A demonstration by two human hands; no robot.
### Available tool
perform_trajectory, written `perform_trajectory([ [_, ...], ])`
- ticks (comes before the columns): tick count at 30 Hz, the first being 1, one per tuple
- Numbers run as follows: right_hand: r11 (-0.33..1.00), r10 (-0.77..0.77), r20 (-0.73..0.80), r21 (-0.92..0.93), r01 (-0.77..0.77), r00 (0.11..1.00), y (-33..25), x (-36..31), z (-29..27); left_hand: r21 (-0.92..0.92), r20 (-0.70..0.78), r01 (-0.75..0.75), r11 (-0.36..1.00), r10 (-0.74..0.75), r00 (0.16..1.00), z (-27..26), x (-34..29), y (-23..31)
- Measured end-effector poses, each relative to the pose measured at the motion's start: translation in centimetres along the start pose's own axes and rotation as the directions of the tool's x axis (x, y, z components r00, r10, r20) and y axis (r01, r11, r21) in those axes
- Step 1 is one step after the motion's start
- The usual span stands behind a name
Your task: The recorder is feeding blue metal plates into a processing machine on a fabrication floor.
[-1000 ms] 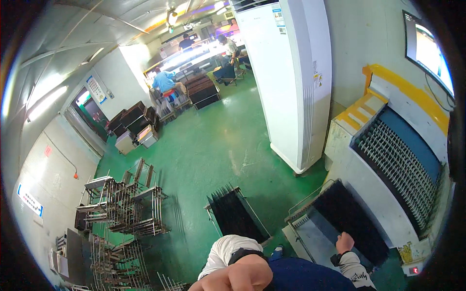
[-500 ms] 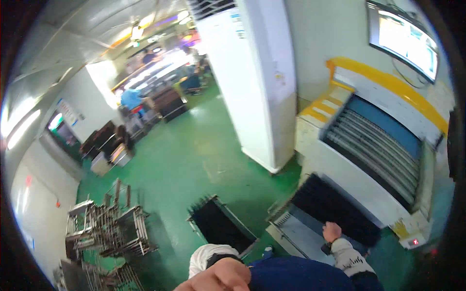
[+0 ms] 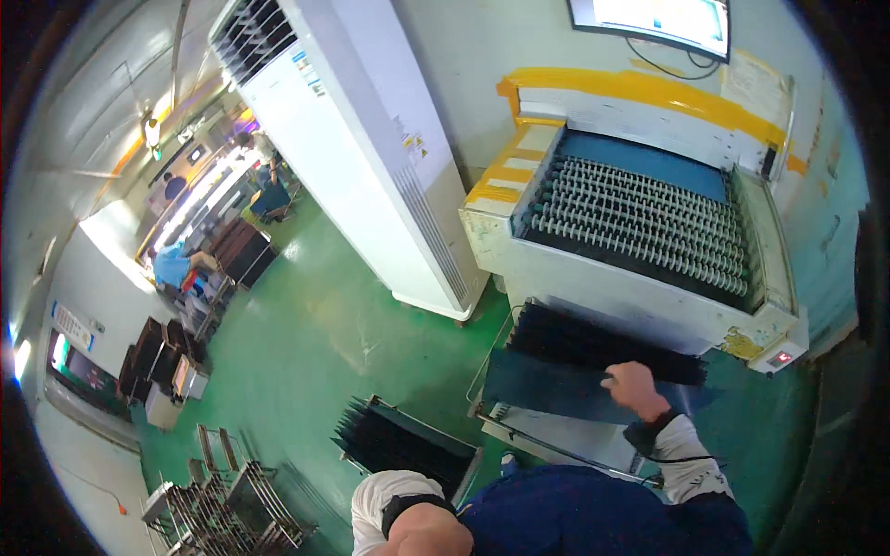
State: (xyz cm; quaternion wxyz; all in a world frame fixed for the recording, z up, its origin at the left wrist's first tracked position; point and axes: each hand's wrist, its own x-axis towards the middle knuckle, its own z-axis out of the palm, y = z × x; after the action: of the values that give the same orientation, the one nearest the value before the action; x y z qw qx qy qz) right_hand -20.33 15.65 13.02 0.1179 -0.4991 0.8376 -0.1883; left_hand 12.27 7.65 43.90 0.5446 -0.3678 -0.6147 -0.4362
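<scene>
My right hand (image 3: pixel 635 387) has its fingers curled at the upper edge of a thin dark blue-grey panel (image 3: pixel 547 382). That panel leans apart from a row of tightly packed black panels (image 3: pixel 603 343) just behind it. A metal-framed rack (image 3: pixel 556 449) with a pale base holds them in front of me. My left hand (image 3: pixel 431 533) is low at the picture's bottom edge, close to my body, its fingers hidden from view. Just beyond it, a second rack of thin black panels (image 3: pixel 403 445) stands on the floor.
A white machine (image 3: pixel 630 283) with rows of rollers (image 3: pixel 640 218) stands beyond the rack, under a wall screen (image 3: pixel 654 18). A tall white cabinet unit (image 3: pixel 362 139) is left of it. Metal racks (image 3: pixel 222 510) stand lower left. People (image 3: pixel 173 264) work at a far bench.
My view has turned right, so the machine sits further left in the picture. The front panel now stands apart from the packed row at my right hand. My left hand is lower.
</scene>
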Motion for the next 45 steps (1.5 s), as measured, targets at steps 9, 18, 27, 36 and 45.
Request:
perform_trajectory([
  [9,0.487,0.458,-0.218,0.872,-0.038,0.862,3.8,0.9,-11.3,-0.104,-0.021,-0.067,0.992,0.065,0.998,0.3,-1.5,-2.9],
  [18,-0.242,0.451,0.055,0.968,0.063,0.891,5.5,3.9,-13.4,-0.147,-0.046,0.128,0.981,-0.136,0.990,1.3,2.3,-3.9],
  [27,-0.434,0.447,0.068,0.889,0.150,0.892,13.0,13.0,-8.3,-0.245,0.015,0.221,0.944,-0.224,0.975,2.2,1.8,-5.4],
  [36,-0.569,0.523,0.073,0.772,0.284,0.850,17.7,19.1,-7.9,-0.262,-0.212,0.541,0.799,-0.594,0.776,5.6,4.3,-4.6],
  [45,-0.488,0.440,0.246,0.873,0.001,0.864,17.1,17.1,-10.8,-0.409,-0.144,0.483,0.774,-0.577,0.804,4.9,4.5,-8.7],
])
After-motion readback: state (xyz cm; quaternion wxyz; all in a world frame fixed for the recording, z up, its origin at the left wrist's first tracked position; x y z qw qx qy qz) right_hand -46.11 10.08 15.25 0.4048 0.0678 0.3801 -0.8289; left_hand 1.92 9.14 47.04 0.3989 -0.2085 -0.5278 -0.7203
